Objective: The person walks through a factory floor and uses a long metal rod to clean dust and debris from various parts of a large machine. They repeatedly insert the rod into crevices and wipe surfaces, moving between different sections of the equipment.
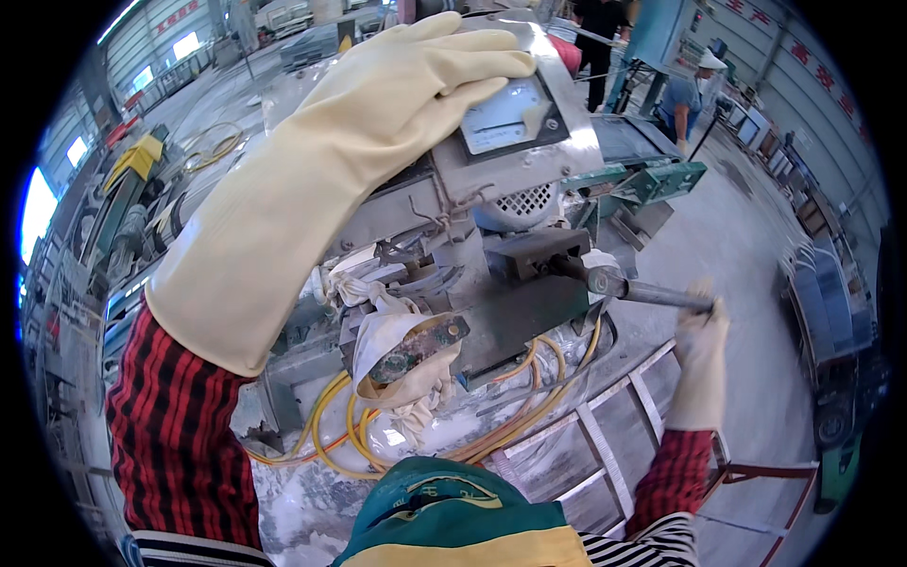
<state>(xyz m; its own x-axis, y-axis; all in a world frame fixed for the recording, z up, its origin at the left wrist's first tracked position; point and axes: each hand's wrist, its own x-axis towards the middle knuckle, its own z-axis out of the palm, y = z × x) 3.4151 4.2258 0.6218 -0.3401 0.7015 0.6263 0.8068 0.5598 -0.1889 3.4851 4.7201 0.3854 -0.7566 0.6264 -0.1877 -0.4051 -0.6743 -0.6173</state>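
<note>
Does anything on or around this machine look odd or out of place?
Three things look makeshift or untidy: cream cloth bunched loosely around a metal bracket on the machine; twisted wire sticking out at its front; and yellow hoses lying in loose loops below. Whether anything is damaged, I cannot tell.

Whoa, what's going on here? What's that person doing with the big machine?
The person wears long cream gloves. Their left hand is spread over the top of the metal machine, and their right hand grips the end of a metal handle sticking out of its side. Yellow hoses loop below. Farther back, another person in a white hat is bending forward.
</note>
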